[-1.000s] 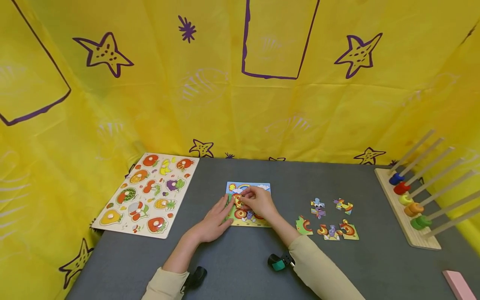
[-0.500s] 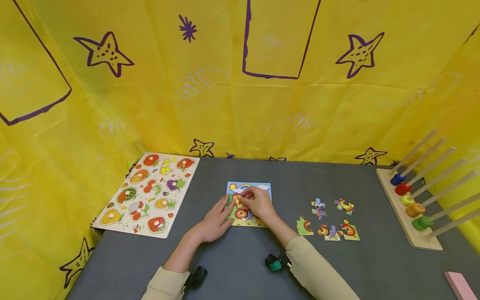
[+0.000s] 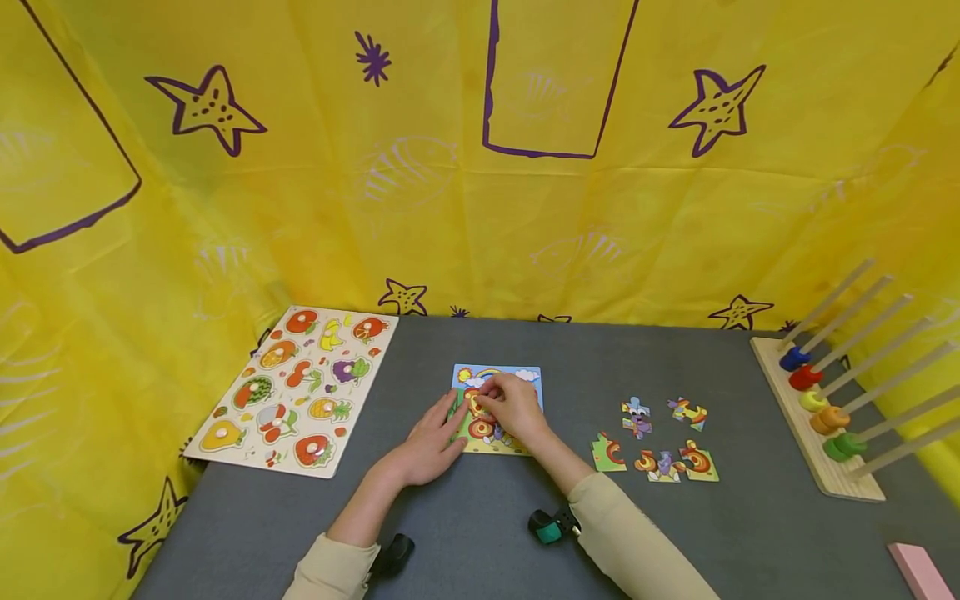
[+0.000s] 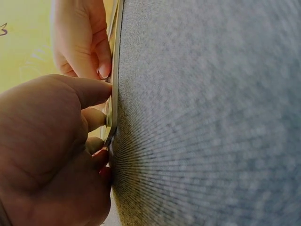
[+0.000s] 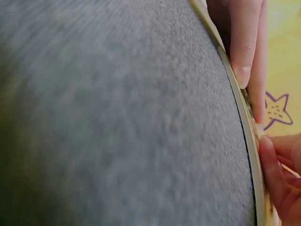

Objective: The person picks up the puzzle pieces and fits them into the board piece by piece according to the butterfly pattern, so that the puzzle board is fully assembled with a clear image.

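Observation:
A small picture jigsaw puzzle (image 3: 498, 449) lies mid-table, with a sun and rainbow along its top. My left hand (image 3: 429, 442) rests along its left side, fingers extended over the edge. With thumb and fingertips, my right hand (image 3: 517, 408) pinches a puzzle piece (image 3: 476, 405) low over the picture, beside the left fingertips; the hand covers part of it. Both wrist views look along the board's thin edge: the left hand (image 4: 42, 141) touches it, and the right fingertips (image 5: 266, 143) are right at its surface.
Loose puzzle pieces lie to the right, among them a purple-faced piece (image 3: 637, 416) and a green corner piece (image 3: 608, 452). A fruit peg board (image 3: 348, 417) is at left. A wooden peg stand (image 3: 813, 433) with coloured rings and a pink block (image 3: 919, 571) are at right.
My right forearm has shifted slightly left, while its fingertips stay at the same spot on the puzzle. The left hand and the loose pieces hold their places.

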`<state>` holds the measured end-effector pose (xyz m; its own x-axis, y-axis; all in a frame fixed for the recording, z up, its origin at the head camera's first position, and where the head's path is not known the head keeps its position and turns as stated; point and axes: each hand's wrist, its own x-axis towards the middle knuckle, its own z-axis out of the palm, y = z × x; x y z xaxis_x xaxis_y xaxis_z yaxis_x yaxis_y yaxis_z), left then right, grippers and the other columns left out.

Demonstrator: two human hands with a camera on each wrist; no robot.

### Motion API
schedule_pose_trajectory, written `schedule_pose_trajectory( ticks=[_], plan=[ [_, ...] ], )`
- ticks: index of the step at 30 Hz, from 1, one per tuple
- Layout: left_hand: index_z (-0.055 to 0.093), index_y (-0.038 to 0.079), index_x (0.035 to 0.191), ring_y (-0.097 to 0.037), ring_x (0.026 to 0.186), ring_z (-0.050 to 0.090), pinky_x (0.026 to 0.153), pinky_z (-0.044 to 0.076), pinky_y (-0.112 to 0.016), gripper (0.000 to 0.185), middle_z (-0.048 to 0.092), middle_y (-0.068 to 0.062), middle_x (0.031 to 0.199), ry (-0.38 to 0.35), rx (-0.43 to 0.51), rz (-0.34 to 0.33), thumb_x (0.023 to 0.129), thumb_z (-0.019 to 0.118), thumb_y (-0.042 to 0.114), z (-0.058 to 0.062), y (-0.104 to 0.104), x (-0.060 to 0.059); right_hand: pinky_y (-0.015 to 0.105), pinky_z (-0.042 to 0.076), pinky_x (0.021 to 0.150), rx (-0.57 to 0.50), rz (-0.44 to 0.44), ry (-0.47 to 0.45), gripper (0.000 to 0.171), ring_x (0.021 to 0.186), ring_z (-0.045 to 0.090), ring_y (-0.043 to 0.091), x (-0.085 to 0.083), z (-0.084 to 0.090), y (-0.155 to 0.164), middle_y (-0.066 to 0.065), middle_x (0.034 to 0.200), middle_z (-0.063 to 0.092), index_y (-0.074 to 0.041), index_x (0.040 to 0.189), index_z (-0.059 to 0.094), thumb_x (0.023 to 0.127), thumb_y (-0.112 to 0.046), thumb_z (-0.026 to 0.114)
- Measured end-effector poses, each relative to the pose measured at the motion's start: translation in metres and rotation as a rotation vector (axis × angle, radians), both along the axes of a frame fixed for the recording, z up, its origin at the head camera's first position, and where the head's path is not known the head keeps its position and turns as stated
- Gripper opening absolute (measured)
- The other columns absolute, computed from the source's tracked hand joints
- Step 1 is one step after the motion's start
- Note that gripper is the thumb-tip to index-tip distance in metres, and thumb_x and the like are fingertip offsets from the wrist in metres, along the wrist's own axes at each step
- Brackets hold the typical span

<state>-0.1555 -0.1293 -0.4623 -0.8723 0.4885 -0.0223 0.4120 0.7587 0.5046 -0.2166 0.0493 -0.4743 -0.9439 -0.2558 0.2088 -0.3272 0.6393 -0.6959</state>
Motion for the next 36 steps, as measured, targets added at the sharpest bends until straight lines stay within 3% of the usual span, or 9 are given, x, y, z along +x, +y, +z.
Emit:
schedule_pose_trajectory(
  ticks=[3, 7, 21, 26, 36],
  plan=[
    [0.026, 0.001, 0.144, -0.037, 0.137, 0.011, 0.102, 0.021, -0.057, 0.055, 0.012, -0.019, 0.151, -0.008, -0.016, 0.004, 0.097, 0.044, 0.023, 0.0, 0.002, 0.001, 0.022, 0.042, 0.059, 0.032, 0.048, 0.041, 0.013, 0.065, 0.051, 0.007, 0.003, 0.002, 0.004, -0.001, 0.077, 0.059, -0.011, 0.084, 0.07, 0.077, -0.02, 0.074],
    [0.026, 0.002, 0.144, -0.037, 0.136, 0.011, 0.1, 0.022, -0.059, 0.055, 0.015, -0.012, 0.152, -0.021, -0.04, 0.008, 0.097, 0.044, 0.024, 0.002, 0.004, 0.002, 0.023, 0.04, 0.059, 0.04, 0.103, 0.024, 0.024, 0.066, 0.049, 0.011, 0.008, 0.004, 0.009, 0.002, 0.08, 0.059, -0.009, 0.091, 0.069, 0.073, -0.022, 0.078],
    [0.033, 0.013, 0.144, -0.037, 0.135, 0.014, 0.098, 0.025, -0.06, 0.051, 0.019, -0.008, 0.151, -0.016, -0.131, 0.028, 0.096, 0.045, 0.026, 0.005, 0.012, -0.001, 0.023, 0.04, 0.058, 0.02, 0.141, -0.005, 0.028, 0.065, 0.047, 0.008, 0.011, 0.006, 0.024, 0.001, 0.082, 0.059, -0.01, 0.1, 0.069, 0.077, -0.025, 0.075],
    [0.035, 0.013, 0.143, -0.037, 0.134, 0.019, 0.098, 0.027, -0.057, 0.051, 0.021, -0.009, 0.15, 0.028, -0.182, 0.034, 0.095, 0.045, 0.027, 0.008, 0.013, 0.0, 0.024, 0.04, 0.053, -0.058, 0.071, -0.059, 0.018, 0.061, 0.049, 0.009, 0.015, 0.011, 0.044, -0.005, 0.075, 0.058, -0.016, 0.096, 0.07, 0.079, -0.023, 0.073],
    [0.038, 0.006, 0.14, -0.033, 0.133, 0.022, 0.103, 0.026, -0.051, 0.051, 0.023, -0.012, 0.148, 0.104, -0.168, -0.003, 0.093, 0.048, 0.02, 0.008, 0.012, -0.001, 0.025, 0.035, 0.052, -0.087, -0.067, -0.022, 0.009, 0.059, 0.046, 0.014, 0.022, 0.014, 0.106, -0.004, 0.064, 0.053, -0.019, 0.085, 0.066, 0.08, -0.02, 0.072]
  ],
)
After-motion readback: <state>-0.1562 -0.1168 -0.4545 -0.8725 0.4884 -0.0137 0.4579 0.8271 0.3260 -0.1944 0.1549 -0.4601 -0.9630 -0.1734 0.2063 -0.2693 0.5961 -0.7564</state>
